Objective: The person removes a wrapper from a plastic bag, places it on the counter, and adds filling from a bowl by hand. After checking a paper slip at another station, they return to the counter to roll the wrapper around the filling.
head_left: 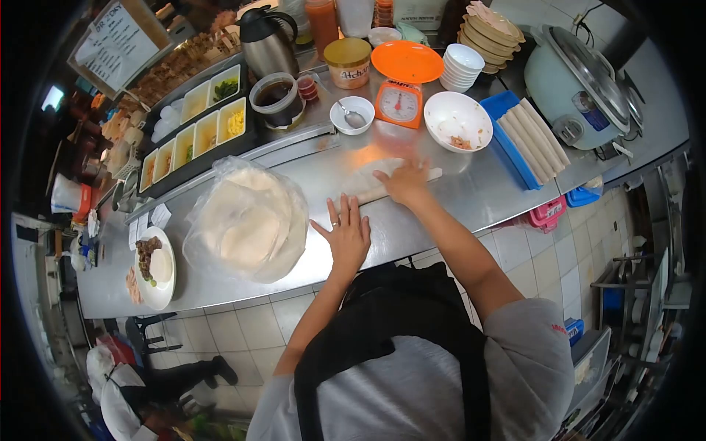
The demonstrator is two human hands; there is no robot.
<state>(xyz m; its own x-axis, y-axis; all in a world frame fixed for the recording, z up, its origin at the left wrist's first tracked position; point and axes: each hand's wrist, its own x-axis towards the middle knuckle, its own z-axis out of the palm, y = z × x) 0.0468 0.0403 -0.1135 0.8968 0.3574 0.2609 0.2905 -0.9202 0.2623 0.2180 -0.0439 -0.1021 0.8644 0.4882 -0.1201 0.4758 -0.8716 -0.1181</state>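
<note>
Head view: the right hand [403,182] lies flat on a pale roll [364,195] at the middle of the steel bench [456,209], grip wide, fingers spread, clasping nothing. The left hand [346,235] rests at its 7 o'clock, palm down on the bench, grip wide too, fingertips just beside the roll. A bag of wrappers [250,220] sits at 9 o'clock, an orange scale [401,92] at 12, a blue tray [498,105] of finished rolls at 2 o'clock

Food-stall kitchen.
Steel counter [441,213] carries an orange scale [401,103]; compartmented ingredient tray [198,125] left of it, rice cooker [577,84] right of it.
</note>
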